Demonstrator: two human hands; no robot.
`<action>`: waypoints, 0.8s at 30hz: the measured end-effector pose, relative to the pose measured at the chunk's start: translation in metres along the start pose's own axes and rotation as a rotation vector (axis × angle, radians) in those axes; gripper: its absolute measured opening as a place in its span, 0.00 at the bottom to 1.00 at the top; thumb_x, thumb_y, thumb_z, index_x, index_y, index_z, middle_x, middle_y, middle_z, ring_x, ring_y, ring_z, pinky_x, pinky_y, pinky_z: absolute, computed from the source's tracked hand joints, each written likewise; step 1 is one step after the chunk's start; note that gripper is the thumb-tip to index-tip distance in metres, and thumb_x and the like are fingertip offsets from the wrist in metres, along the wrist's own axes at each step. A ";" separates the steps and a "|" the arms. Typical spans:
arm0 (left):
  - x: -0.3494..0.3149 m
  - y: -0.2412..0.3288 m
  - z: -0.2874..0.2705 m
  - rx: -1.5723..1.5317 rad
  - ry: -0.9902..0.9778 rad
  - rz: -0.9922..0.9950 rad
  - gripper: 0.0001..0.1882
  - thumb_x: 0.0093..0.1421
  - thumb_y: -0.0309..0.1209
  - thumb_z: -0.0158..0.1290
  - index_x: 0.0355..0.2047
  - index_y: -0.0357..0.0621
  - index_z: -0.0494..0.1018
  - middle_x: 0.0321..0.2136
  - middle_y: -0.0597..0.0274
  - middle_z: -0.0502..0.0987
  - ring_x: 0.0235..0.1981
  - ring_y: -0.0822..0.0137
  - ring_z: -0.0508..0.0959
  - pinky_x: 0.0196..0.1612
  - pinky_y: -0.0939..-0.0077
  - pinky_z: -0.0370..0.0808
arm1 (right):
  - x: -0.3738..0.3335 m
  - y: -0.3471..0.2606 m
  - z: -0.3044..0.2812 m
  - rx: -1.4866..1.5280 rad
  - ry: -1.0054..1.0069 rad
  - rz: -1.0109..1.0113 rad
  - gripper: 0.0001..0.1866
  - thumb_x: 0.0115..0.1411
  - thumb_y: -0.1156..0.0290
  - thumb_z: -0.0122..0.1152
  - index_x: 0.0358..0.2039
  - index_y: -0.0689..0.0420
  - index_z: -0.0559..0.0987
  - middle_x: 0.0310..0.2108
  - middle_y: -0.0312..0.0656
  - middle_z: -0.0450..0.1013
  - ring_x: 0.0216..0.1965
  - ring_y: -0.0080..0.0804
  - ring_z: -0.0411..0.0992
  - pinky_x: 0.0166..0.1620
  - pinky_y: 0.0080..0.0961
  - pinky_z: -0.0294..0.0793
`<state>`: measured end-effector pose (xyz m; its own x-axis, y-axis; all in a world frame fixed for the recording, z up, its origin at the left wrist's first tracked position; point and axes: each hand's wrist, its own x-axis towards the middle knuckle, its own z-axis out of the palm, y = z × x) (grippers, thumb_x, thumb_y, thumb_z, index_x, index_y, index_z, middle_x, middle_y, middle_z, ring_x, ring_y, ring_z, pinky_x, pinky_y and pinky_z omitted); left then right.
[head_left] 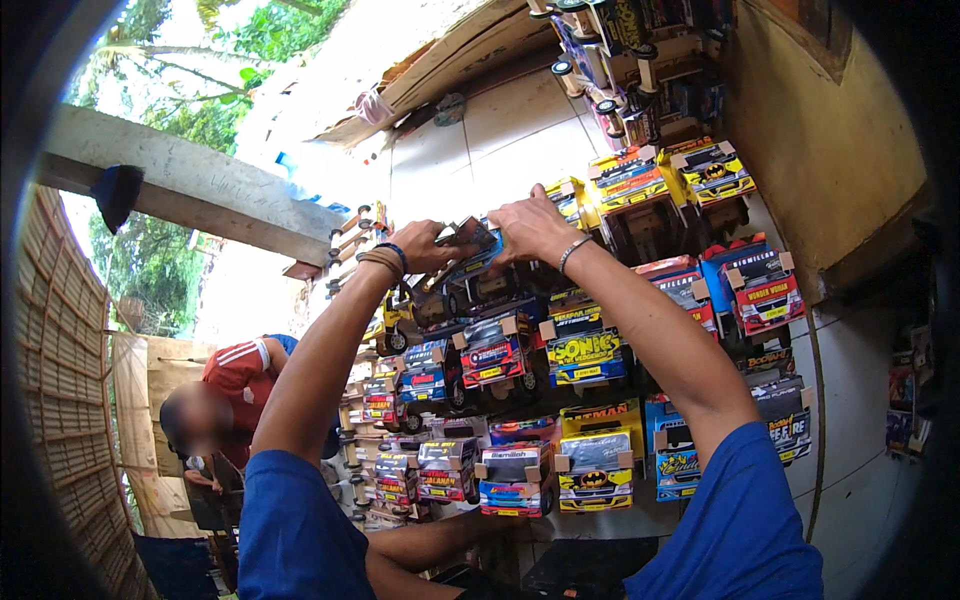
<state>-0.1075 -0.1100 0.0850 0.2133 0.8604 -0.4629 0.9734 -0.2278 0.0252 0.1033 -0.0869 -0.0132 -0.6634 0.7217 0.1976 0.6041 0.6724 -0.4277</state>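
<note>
Out over rows of toy trucks, both arms reach forward to one toy truck (468, 237) with a dark top and a blue side. My left hand (425, 246) closes on its left end, and my right hand (537, 230) grips its right end. The fingers partly cover it, so its full shape is hidden. Just nearer than the hands stand a red-and-black toy truck (495, 350) and a blue one with yellow-green lettering (587, 345). Right of my right hand is a yellow-and-orange toy truck (630, 180).
More toy trucks stand in rows nearer me, among them a yellow one (597, 475). Others are stacked on their sides at the far right (635, 75). A person in a red top (242, 385) sits at left, below a concrete beam (200, 180). A yellowish wall (850, 150) bounds the right.
</note>
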 end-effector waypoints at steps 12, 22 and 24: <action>0.000 0.009 0.002 0.030 0.010 -0.004 0.26 0.60 0.52 0.59 0.41 0.40 0.79 0.25 0.49 0.81 0.27 0.58 0.82 0.34 0.61 0.77 | 0.000 0.002 0.002 -0.013 0.015 -0.018 0.35 0.39 0.43 0.75 0.45 0.49 0.79 0.38 0.37 0.79 0.43 0.35 0.77 0.48 0.43 0.62; 0.001 0.012 0.019 -0.067 0.075 -0.133 0.29 0.57 0.54 0.60 0.37 0.35 0.80 0.26 0.44 0.81 0.25 0.58 0.82 0.32 0.60 0.75 | 0.001 -0.002 0.001 -0.051 0.022 -0.038 0.35 0.40 0.42 0.75 0.44 0.52 0.80 0.37 0.40 0.80 0.41 0.36 0.78 0.48 0.41 0.61; 0.003 0.008 0.023 -0.090 0.085 -0.114 0.30 0.57 0.55 0.60 0.37 0.34 0.80 0.24 0.45 0.81 0.25 0.58 0.81 0.31 0.59 0.75 | 0.001 -0.002 0.002 -0.060 0.039 -0.048 0.35 0.40 0.42 0.74 0.44 0.52 0.79 0.37 0.40 0.80 0.41 0.36 0.78 0.48 0.41 0.61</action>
<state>-0.1007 -0.1195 0.0635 0.1039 0.9147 -0.3905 0.9944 -0.0881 0.0582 0.1009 -0.0879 -0.0141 -0.6753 0.6933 0.2516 0.5981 0.7144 -0.3632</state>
